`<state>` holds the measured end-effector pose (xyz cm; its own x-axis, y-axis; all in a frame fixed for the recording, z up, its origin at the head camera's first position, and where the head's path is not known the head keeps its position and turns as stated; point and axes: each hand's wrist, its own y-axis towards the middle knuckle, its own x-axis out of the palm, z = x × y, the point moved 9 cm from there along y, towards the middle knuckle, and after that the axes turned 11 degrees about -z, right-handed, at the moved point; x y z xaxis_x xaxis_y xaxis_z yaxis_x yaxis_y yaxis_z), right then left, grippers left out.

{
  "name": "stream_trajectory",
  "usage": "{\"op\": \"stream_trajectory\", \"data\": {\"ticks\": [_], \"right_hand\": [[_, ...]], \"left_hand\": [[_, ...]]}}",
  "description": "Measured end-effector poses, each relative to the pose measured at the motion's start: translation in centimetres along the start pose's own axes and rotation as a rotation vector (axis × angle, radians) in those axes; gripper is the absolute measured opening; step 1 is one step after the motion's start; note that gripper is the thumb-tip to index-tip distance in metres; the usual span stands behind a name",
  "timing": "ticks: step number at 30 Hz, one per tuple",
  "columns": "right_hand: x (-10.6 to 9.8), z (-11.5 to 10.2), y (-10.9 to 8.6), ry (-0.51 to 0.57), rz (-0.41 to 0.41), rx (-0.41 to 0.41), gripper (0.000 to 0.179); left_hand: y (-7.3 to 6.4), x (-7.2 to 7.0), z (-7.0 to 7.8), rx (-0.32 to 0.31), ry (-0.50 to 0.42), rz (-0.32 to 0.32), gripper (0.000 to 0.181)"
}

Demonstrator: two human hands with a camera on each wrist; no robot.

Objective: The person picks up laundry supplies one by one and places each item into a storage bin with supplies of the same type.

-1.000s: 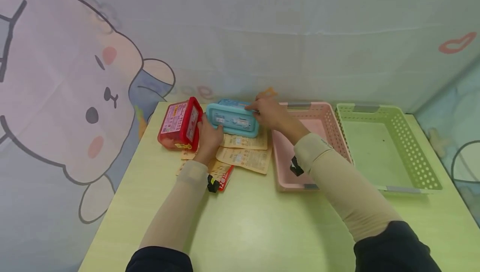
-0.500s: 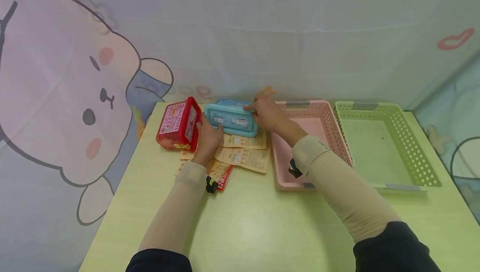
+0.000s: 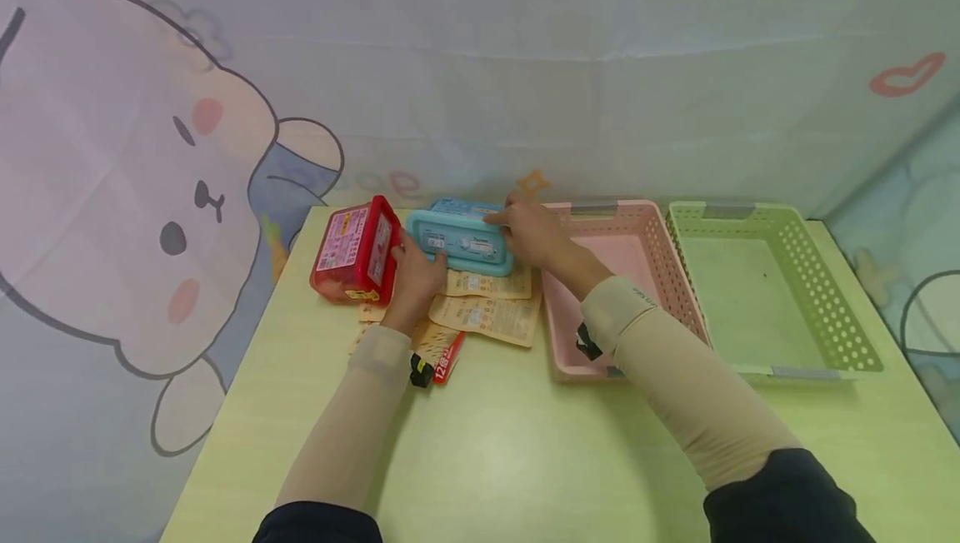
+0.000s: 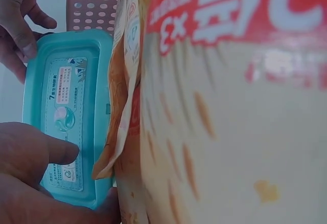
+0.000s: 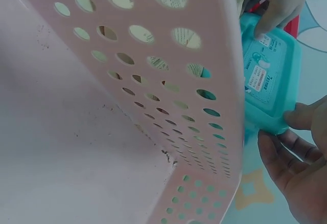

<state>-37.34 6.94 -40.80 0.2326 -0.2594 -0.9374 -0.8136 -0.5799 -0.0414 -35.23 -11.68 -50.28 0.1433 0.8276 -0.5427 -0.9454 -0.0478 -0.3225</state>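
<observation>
A teal lidded plastic box (image 3: 460, 241), its label picturing a laundry pod, is tilted with the lid toward me behind several tan packets (image 3: 489, 316). My left hand (image 3: 416, 275) grips its left end, the thumb lying on the lid in the left wrist view. At the opposite end, my right hand (image 3: 534, 232) pinches the upper corner between thumb and fingers (image 5: 286, 157). Left of my left hand sits a red tub (image 3: 356, 250) with a pink label. Beneath the left wrist, a packet with a red band (image 3: 447, 358) is partly covered.
A pink basket (image 3: 660, 276) stands right of the packets, under my right forearm. Beside it is a green basket (image 3: 825, 301). A printed cloth (image 3: 465, 68) hangs along the back edge of the pale table (image 3: 510, 460).
Both hands keep their hold on the teal box with almost no movement. The whole head view has shifted slightly.
</observation>
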Motion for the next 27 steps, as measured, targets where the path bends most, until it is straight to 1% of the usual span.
{"op": "stream_trajectory", "data": {"ticks": [5, 11, 17, 22, 25, 27], "right_hand": [[0.2, -0.2, 0.0, -0.011, -0.003, 0.004, 0.036], [0.2, -0.3, 0.0, -0.041, 0.0, 0.01, 0.035], [0.3, -0.3, -0.2, -0.065, -0.013, 0.011, 0.036], [0.6, -0.3, -0.3, -0.06, -0.047, 0.004, 0.042], [0.9, -0.2, -0.3, -0.055, -0.068, 0.01, 0.044], [0.9, -0.1, -0.3, -0.049, -0.074, 0.02, 0.043]], "left_hand": [[0.3, 0.1, -0.2, -0.014, 0.017, -0.014, 0.097], [0.5, 0.2, -0.2, -0.008, 0.014, -0.017, 0.097], [0.2, 0.2, 0.0, 0.016, 0.015, -0.017, 0.097], [-0.1, -0.2, 0.0, 0.032, 0.019, 0.004, 0.095], [-0.2, -0.6, 0.1, 0.038, 0.002, 0.013, 0.09], [-0.2, -0.8, 0.2, 0.046, -0.035, 0.016, 0.085]]}}
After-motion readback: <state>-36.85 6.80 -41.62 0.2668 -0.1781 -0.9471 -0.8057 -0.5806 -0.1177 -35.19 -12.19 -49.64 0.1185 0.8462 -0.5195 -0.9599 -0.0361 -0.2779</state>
